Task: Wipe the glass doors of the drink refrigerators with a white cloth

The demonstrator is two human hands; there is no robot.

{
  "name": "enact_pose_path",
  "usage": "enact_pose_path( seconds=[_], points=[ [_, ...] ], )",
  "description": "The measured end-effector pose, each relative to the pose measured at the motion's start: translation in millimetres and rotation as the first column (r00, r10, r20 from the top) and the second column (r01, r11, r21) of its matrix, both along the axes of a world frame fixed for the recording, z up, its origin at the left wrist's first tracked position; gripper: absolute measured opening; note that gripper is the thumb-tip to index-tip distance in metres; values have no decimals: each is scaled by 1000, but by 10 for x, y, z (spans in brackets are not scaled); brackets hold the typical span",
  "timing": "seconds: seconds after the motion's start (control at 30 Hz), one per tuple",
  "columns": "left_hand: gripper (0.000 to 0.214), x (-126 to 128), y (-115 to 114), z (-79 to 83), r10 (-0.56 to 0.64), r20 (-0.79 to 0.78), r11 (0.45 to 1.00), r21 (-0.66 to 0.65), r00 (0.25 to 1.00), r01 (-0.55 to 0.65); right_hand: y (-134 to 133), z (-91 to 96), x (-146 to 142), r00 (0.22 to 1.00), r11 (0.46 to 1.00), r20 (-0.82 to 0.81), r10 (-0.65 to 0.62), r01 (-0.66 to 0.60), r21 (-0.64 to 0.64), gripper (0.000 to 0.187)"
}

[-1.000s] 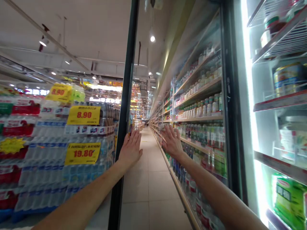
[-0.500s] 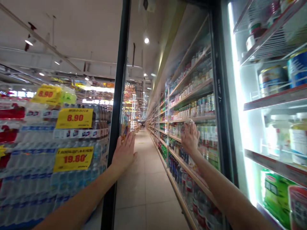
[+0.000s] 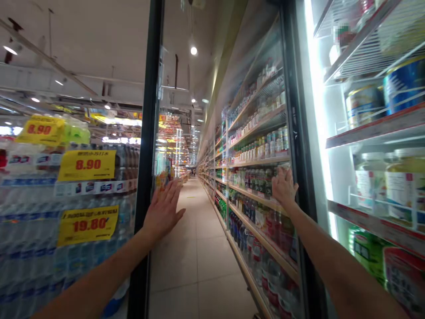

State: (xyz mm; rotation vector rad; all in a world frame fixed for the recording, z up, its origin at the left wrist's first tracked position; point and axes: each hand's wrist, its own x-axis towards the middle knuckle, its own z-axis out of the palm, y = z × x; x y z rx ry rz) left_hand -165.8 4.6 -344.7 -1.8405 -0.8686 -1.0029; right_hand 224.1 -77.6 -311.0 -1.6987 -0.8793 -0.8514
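Observation:
A tall glass fridge door [image 3: 212, 88] with a black frame [image 3: 148, 133] stands swung out in front of me. My left hand [image 3: 162, 208] lies flat on the glass near the frame's left edge, fingers stretched out, holding nothing. My right hand [image 3: 283, 188] presses on the glass close to the door's right upright [image 3: 295, 133], fingers together. A small pale wad that looks like a cloth sits under its fingertips, mostly hidden.
The lit fridge interior [image 3: 375, 133] at right holds cans and jars on wire shelves. Stacked water bottles with yellow price signs [image 3: 86, 165] fill the left. A long tiled aisle [image 3: 199, 266] and drink shelves [image 3: 252, 153] show through the glass.
My right hand has slid rightward across the glass to the door's right edge. The left hand stayed flat on the glass, and the view has shifted right.

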Motion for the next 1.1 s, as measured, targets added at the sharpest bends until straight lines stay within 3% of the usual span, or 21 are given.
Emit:
enact_pose_path(
  seconds=[0.07, 0.13, 0.2, 0.27, 0.3, 0.37, 0.43, 0.47, 0.53, 0.6, 0.7, 0.77, 0.83, 0.9, 1.0, 1.1],
  points=[
    [68, 11, 5, -9, 4, 5, 1000, 3, 1000, -4, -1, -20, 52, 997, 1000, -73, -20, 22, 22, 53],
    [68, 30, 6, -15, 12, 12, 1000, 7, 1000, -12, 65, -49, -93, 1000, 999, -23, -2, 4, 52, 53],
    [68, 50, 1, -17, 19, 24, 1000, 6, 1000, -19, 165, -89, -403, 991, 995, 126, 55, -65, 73, 52],
    [67, 63, -8, -18, 27, 24, 1000, 1, 999, -27, 258, -151, -806, 932, 986, 329, 152, -168, 21, 50],
    [66, 65, -12, -18, 31, 19, 1000, -3, 999, -31, 295, -190, -1012, 877, 975, 431, 213, -217, -40, 49],
    [65, 61, -16, -21, 36, 13, 999, -7, 999, -36, 348, -275, -1373, 696, 936, 626, 352, -283, -211, 47],
    [66, 48, -19, -33, 35, 7, 999, -4, 999, -35, 375, -349, -1589, 514, 893, 732, 448, -290, -343, 47],
    [66, 40, -22, -44, 35, 8, 999, -2, 999, -35, 378, -375, -1623, 471, 886, 751, 463, -284, -368, 47],
    [67, 25, -33, -72, 36, 6, 999, -9, 999, -36, 361, -402, -1530, 516, 905, 744, 424, -265, -332, 45],
    [68, 17, -51, -107, 34, 5, 999, -39, 999, -34, 312, -404, -1256, 675, 948, 665, 319, -218, -234, 44],
    [69, 28, -74, -160, 30, 24, 996, -90, 999, -28, 206, -404, -702, 908, 992, 402, 121, -100, -74, 45],
    [69, 52, -77, -196, 34, 51, 994, -106, 998, -28, 150, -429, -414, 982, 999, 186, 27, -30, 15, 48],
    [70, 87, -70, -245, 38, 81, 994, -106, 996, -29, 140, -487, -313, 999, 997, 41, -17, 14, 80, 50],
    [72, 128, -61, -322, 39, 94, 995, -100, 995, -29, 192, -579, -434, 1000, 993, 17, -20, 18, 120, 51],
    [71, 196, -60, -493, 27, 53, 995, -97, 998, -22, 348, -763, -917, 979, 988, 197, 48, -75, 134, 47],
    [63, 256, -75, -654, 23, 8, 995, -100, 1000, -22, 467, -949, -1386, 851, 973, 489, 190, -229, 21, 44]
  ],
)
